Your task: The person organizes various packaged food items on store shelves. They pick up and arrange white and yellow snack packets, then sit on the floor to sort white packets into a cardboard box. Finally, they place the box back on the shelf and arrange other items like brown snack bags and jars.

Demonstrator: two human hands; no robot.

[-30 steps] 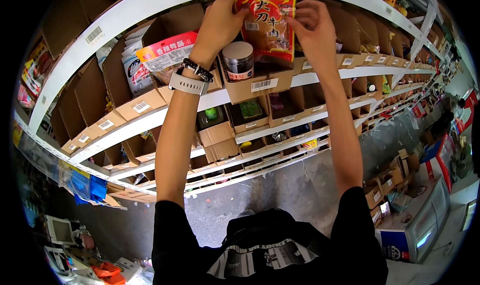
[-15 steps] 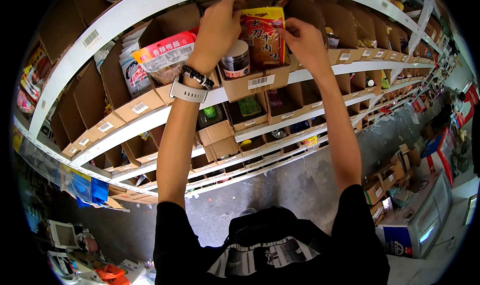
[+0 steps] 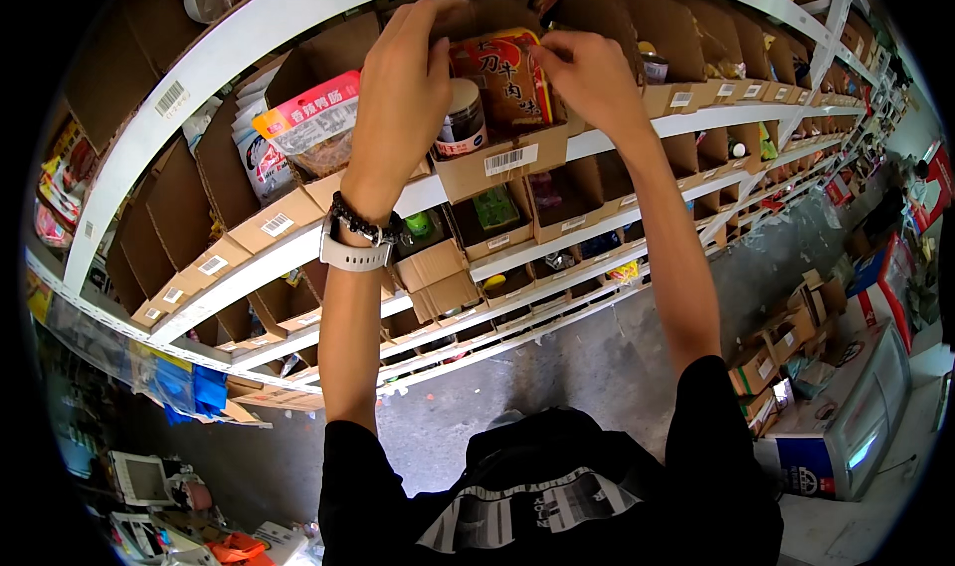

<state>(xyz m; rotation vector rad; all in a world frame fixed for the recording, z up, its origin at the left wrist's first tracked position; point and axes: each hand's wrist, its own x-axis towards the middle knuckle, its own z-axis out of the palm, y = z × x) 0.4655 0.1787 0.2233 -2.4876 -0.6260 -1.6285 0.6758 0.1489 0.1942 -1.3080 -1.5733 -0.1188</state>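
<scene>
A red and yellow snack packet stands tilted in an open-fronted cardboard bin on the shelf. My right hand pinches its upper right edge between thumb and fingers. To the packet's left is my left hand, thumb apart from the fingers and close to the packet's upper left edge; the fingertips are partly hidden. A dark jar with a pale lid sits in the same bin, just right of my left hand. A pink-topped clear food pouch leans in the neighbouring bin, beside my left wrist.
White shelf rails carry rows of cardboard bins with packets and jars. White pouches fill a bin to the left. Lower tiers run beneath my forearms. Cartons and a glass-topped chest stand on the right.
The packet's top has dropped and tipped back, and its yellow upper band shows less. My left hand has shifted left and its thumb has spread; my right hand has moved slightly left.
</scene>
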